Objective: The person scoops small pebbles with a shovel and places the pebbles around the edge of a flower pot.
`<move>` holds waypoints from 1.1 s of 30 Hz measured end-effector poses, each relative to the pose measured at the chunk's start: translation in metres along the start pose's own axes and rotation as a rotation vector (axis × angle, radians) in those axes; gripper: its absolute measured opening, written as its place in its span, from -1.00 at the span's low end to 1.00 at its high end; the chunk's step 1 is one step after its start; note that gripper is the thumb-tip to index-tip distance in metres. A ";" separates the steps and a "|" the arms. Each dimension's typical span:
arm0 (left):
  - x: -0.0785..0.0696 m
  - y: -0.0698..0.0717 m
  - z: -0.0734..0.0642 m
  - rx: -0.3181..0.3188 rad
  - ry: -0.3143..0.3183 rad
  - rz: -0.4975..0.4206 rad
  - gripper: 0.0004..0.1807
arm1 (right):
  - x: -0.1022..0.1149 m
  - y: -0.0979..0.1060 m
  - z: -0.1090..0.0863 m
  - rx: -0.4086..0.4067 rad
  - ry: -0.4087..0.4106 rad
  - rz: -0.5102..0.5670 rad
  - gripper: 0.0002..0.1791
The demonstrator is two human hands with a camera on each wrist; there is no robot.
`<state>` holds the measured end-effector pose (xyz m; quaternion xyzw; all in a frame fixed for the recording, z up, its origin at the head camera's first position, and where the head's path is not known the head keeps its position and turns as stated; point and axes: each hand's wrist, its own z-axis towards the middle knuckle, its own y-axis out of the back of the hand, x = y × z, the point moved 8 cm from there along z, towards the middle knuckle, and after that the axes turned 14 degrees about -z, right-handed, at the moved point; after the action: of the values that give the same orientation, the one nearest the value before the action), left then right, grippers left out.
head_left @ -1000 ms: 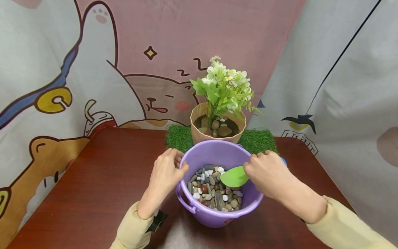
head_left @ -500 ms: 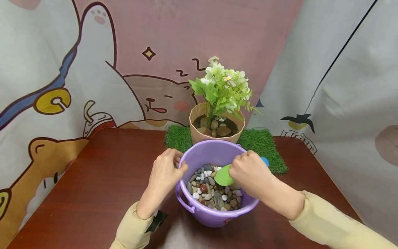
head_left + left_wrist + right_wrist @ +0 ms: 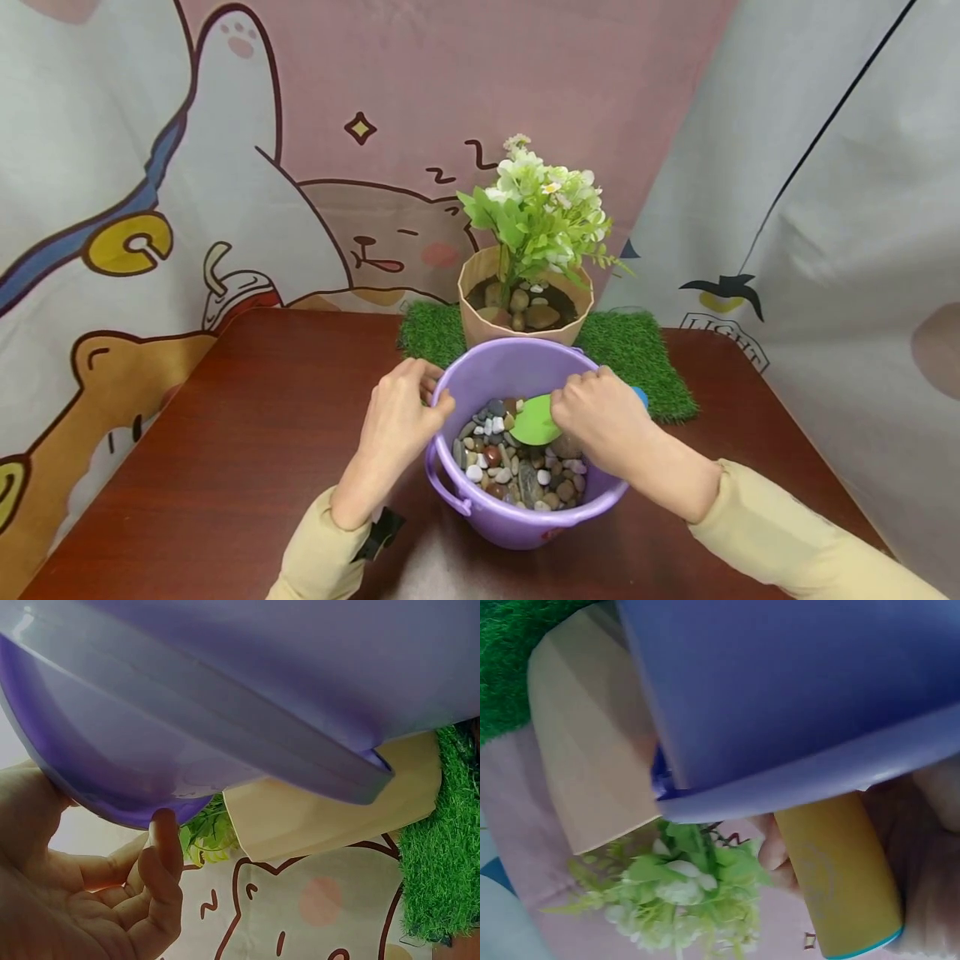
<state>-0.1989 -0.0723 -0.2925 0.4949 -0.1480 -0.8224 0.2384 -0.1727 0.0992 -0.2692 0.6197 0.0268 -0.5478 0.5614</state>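
Note:
A purple bucket stands on the table with many pebbles lying in its bottom. My left hand holds the left side of its rim, thumb over the edge and fingers below, as the left wrist view shows. With my right hand I grip a toy shovel over the right part of the bucket. Its green blade is low over the pebbles; whether it touches them is hard to tell. The shovel's yellow handle shows in the right wrist view, ending in a blue edge.
Directly behind the bucket is a beige flowerpot with white flowers, dark soil and several larger stones. It sits on a green turf mat. A cartoon-printed cloth hangs behind the reddish-brown table.
My right hand has moved left from the bucket's right rim, carrying the shovel so its green blade sits farther left over the pebbles. My left hand has stayed on the rim.

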 end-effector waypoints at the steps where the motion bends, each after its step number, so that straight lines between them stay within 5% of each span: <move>1: 0.000 0.000 0.000 0.000 0.001 0.000 -0.83 | -0.002 -0.002 -0.001 0.005 -0.007 0.014 -0.75; 25: -0.001 0.001 0.000 -0.016 -0.004 0.003 -0.83 | -0.014 -0.018 -0.001 0.046 0.026 0.099 -0.70; 33: -0.001 0.000 0.000 -0.016 -0.010 0.000 -0.83 | -0.015 -0.017 -0.003 -0.013 0.070 0.047 -0.71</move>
<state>-0.1983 -0.0715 -0.2916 0.4890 -0.1425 -0.8260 0.2414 -0.1877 0.1168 -0.2709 0.6354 0.0354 -0.5120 0.5769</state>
